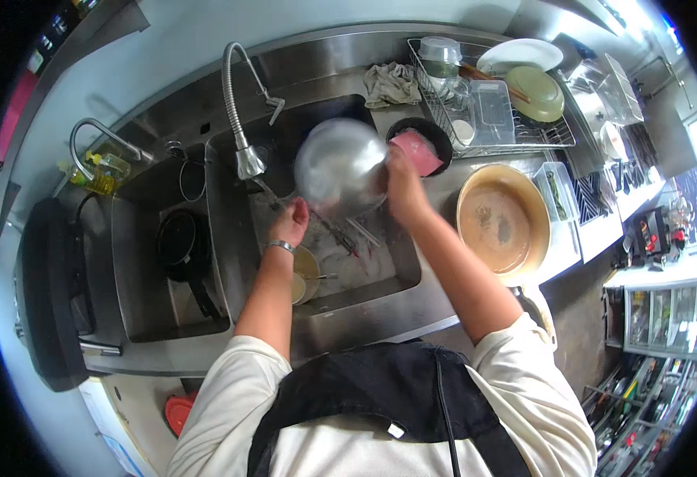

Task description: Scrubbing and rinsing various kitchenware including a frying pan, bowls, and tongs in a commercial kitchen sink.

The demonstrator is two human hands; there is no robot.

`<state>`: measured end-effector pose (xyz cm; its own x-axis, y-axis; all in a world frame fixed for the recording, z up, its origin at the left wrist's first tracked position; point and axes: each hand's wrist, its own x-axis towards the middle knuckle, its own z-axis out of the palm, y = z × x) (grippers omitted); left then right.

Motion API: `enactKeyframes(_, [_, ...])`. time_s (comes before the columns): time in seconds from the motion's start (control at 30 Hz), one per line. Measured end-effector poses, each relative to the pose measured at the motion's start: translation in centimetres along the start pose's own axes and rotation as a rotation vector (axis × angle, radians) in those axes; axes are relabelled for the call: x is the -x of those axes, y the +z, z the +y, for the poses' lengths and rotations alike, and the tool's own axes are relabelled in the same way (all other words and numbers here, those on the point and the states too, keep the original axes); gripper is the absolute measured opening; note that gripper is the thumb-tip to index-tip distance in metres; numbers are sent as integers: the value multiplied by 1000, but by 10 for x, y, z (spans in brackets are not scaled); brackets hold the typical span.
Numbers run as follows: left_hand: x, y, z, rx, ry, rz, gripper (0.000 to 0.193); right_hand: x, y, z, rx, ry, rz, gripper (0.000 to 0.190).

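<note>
A round stainless-steel bowl (341, 167), blurred, is held over the right sink basin (393, 271). My right hand (403, 182) grips its right rim. Close to the bowl's lower left edge is my left hand (290, 225), its fingers curled; whether they touch the metal I cannot tell. Water runs from the spray head (250, 163) of a flexible tap, just left of the bowl. Below, utensils (342, 237) lie in cloudy water, partly hidden by the bowl. A cream-coloured bowl (308, 262) sits beside my left forearm with a metal handle across it.
The left basin holds a black frying pan (181, 244). To the right stand a black bowl with a pink cloth (414, 152) and a large cream pan (497, 226). Behind are a grey rag (392, 84) and a wire dish rack (515, 146) with dishes. Soap bottles (107, 170) stand far left.
</note>
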<state>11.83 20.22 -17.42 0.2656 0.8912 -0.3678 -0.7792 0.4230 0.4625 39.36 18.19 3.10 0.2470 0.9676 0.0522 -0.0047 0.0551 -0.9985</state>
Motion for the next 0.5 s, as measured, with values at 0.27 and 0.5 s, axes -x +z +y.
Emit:
enactKeyframes(0.27, [26, 51, 9, 81, 95, 314, 14, -207, -151, -98, -708, 58, 74, 37])
enactKeyframes(0.5, [77, 70, -20, -346, 111, 601, 25, -316, -218, -47, 1748, -64, 113, 51])
